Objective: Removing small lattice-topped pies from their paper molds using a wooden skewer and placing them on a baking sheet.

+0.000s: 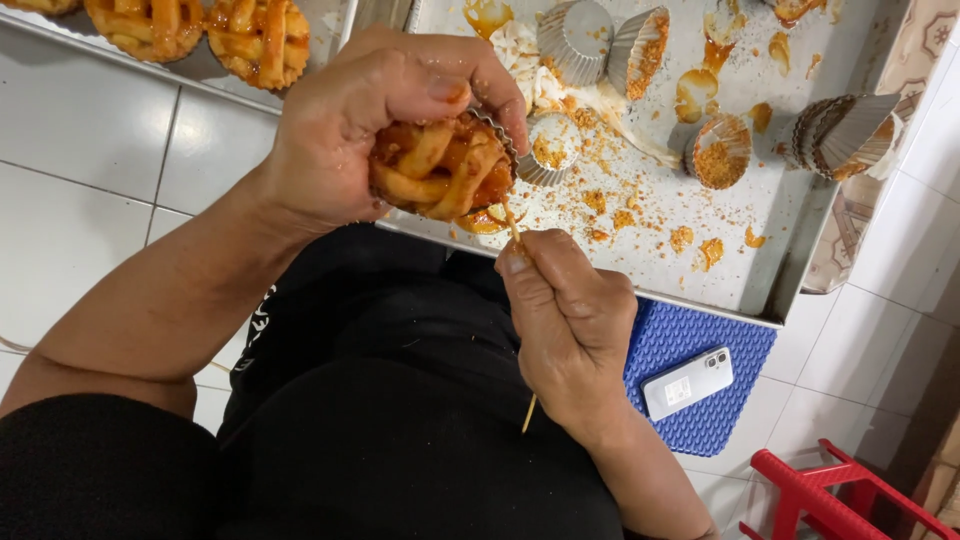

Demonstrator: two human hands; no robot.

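Over the near edge of the tray (790, 260), left hand (350, 130) fingers clasp the lattice tart (440, 170); right hand (570, 330) fingers pinch a skewer (512, 222). Better to pry gently along the foil rim.

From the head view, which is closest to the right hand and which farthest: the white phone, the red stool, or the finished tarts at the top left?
From the right hand:
1. White phone, just to its right on the blue mat.
2. Red stool, lower right corner.
3. Finished tarts, far top left on another tray.
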